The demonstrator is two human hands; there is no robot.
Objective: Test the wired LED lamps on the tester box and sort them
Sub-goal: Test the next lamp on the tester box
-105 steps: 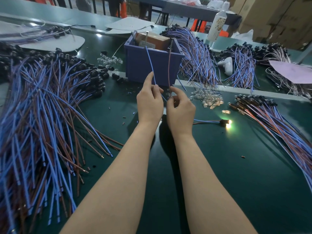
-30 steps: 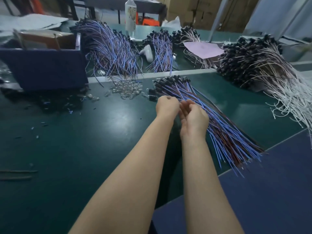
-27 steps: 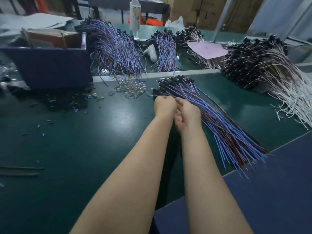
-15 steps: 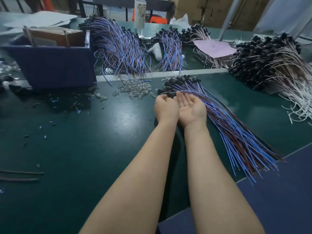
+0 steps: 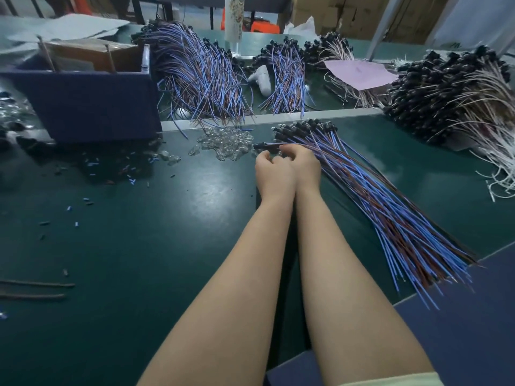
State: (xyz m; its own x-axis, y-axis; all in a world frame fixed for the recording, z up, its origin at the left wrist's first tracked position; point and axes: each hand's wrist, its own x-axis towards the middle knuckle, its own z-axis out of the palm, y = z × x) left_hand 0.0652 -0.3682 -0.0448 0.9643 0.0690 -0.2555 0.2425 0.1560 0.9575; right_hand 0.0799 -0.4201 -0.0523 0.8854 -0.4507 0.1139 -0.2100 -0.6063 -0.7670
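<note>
Both forearms reach out side by side over the green table (image 5: 139, 232), hands close together.

Left hand (image 5: 274, 174): knuckles up, fingers curled under, thumb pointing away. The inside of the curl is hidden, so I cannot tell if it holds anything.

Right hand (image 5: 303, 165): fingers also curled, tips at the wire of a single lamp (image 5: 258, 145). The lamp's black head juts out to the left just beyond both hands (pinched or merely touched, cannot tell).

That wire runs back over the bundle (image 5: 376, 196) of blue-and-brown wired lamps. The bundle lies fanned out to the right of the right hand, black heads far, bare ends near and overhanging the table edge.

A heap of clear bulbs (image 5: 225, 142) sits just beyond the left hand.

Blue box (image 5: 92, 104) at far left, with a brown carton (image 5: 92, 55) and two thin upright rods (image 5: 47, 55) in it.

More wired piles (image 5: 200, 73) lie behind the pale strip (image 5: 334, 114). A white-wired pile (image 5: 459, 98) is at far right, with a pink sheet (image 5: 359, 73) beside it.
</note>
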